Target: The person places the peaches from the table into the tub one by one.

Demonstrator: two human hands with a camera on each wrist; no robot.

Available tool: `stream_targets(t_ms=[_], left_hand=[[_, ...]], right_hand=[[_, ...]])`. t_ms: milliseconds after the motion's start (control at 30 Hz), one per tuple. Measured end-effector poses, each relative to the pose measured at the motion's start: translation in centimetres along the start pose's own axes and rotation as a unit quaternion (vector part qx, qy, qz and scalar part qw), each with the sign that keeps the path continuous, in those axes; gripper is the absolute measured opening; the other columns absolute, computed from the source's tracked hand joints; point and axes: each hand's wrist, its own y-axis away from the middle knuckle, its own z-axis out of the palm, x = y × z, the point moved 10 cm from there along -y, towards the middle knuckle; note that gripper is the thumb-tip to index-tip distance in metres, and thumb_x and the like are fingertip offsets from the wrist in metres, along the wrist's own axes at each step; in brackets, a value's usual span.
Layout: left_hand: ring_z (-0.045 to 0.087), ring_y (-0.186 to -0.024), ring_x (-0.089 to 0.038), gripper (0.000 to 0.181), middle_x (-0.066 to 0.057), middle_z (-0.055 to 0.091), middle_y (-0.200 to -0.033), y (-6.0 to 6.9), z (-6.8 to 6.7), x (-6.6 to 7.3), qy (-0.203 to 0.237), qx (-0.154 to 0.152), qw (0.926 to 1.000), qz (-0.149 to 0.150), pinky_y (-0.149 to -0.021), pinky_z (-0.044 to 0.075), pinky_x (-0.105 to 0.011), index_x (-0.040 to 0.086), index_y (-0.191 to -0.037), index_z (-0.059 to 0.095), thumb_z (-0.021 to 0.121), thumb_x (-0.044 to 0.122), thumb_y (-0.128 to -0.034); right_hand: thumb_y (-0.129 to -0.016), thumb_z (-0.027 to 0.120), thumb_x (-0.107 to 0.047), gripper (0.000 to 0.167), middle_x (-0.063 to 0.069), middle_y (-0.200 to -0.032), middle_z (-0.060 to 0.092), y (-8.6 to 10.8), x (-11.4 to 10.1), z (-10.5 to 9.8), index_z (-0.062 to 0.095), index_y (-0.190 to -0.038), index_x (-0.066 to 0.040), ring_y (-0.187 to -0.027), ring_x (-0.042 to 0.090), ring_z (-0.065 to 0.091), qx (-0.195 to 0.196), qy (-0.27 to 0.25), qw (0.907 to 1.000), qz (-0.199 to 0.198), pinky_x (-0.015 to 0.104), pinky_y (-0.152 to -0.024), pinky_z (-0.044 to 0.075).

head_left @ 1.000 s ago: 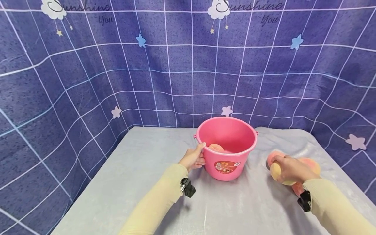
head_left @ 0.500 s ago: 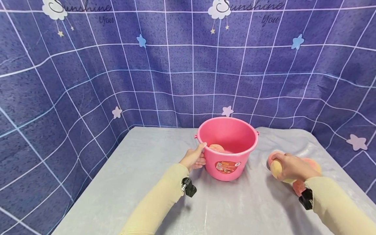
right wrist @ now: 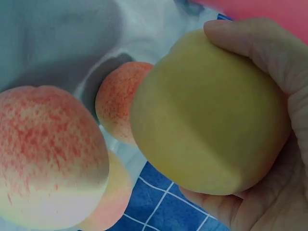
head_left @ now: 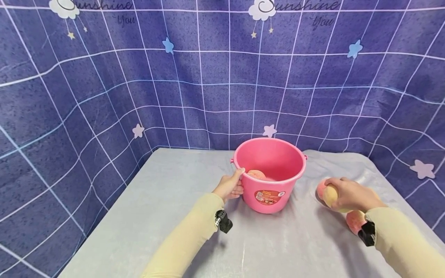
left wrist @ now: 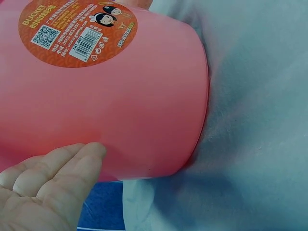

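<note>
My left hand [head_left: 229,186] grips the rim of a pink bucket [head_left: 248,197], thumb over the edge and fingers along the outer wall. Inside the bucket a pinkish peach [head_left: 256,174] shows; its lower part is hidden. On the right, my right hand [head_left: 354,196] holds a yellowish peach [right wrist: 207,115], thumb on one side and fingers on the other. Around it are more peaches: a small red-speckled peach [right wrist: 120,101] behind it, a large red-and-cream peach [right wrist: 48,159], and a yellow-pink peach [right wrist: 115,192] partly covered by the large one.
A grey cloth covers the table [head_left: 167,200]. Behind and to the sides hangs a blue grid-patterned curtain [head_left: 215,96]. The bucket stands upright left of the peaches, with an orange-red oval label [left wrist: 77,33] on its front.
My right hand has shifted slightly right and up with the yellowish peach. More of the nearest peach on the table shows below it. The left hand and bucket stay put.
</note>
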Motion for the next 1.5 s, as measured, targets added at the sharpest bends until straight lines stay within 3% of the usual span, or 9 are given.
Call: stream_targets(t_ms=[300, 567, 1167, 1500], left_hand=[[0.066, -0.096, -0.036, 0.076, -0.031, 0.065, -0.106, 0.0, 0.1, -0.3, 0.002, 0.0, 1.0, -0.001, -0.091, 0.049, -0.048, -0.018, -0.117, 0.054, 0.052, 0.052, -0.0876], [0.067, -0.094, -0.035, 0.076, -0.03, 0.065, -0.104, 0.0, 0.1, -0.3, 0.001, -0.003, 1.0, 0.001, -0.09, 0.049, -0.047, -0.018, -0.115, 0.055, 0.052, 0.052, -0.0873], [0.064, -0.1, -0.038, 0.077, -0.033, 0.063, -0.109, 0.0, 0.1, 0.1, 0.0, -0.009, 1.0, 0.002, -0.093, 0.047, -0.049, -0.02, -0.119, 0.053, 0.051, 0.051, -0.0882], [0.064, -0.1, -0.038, 0.078, -0.032, 0.063, -0.109, -0.1, 0.0, 0.0, -0.001, -0.01, 0.9999, 0.001, -0.092, 0.048, -0.048, -0.019, -0.119, 0.053, 0.051, 0.052, -0.0872]], right_hand=[[-0.05, 0.081, -0.023, 0.063, 0.011, -0.083, 0.054, 0.0, 0.0, -0.9, 0.06, -0.107, -0.008, -0.064, 0.021, 0.053, 0.023, 0.0, 0.9996, -0.013, 0.038, -0.049, 0.041], [-0.05, 0.083, -0.023, 0.066, 0.015, -0.086, 0.057, -0.4, -0.5, -2.0, 0.059, -0.108, -0.005, -0.065, 0.022, 0.053, 0.021, -0.008, 0.9992, -0.032, 0.038, -0.052, 0.042], [-0.05, 0.078, -0.014, 0.065, 0.005, -0.079, 0.056, -1.6, -1.5, -2.6, 0.057, -0.11, -0.002, -0.065, 0.018, 0.05, -0.08, -0.028, 0.9953, -0.047, 0.031, -0.054, 0.043], [-0.052, 0.076, -0.011, 0.062, 0.004, -0.077, 0.056, -2.2, -2.7, -4.0, 0.057, -0.11, 0.001, -0.064, 0.018, 0.05, -0.099, -0.026, 0.9931, -0.057, 0.031, -0.056, 0.043]])
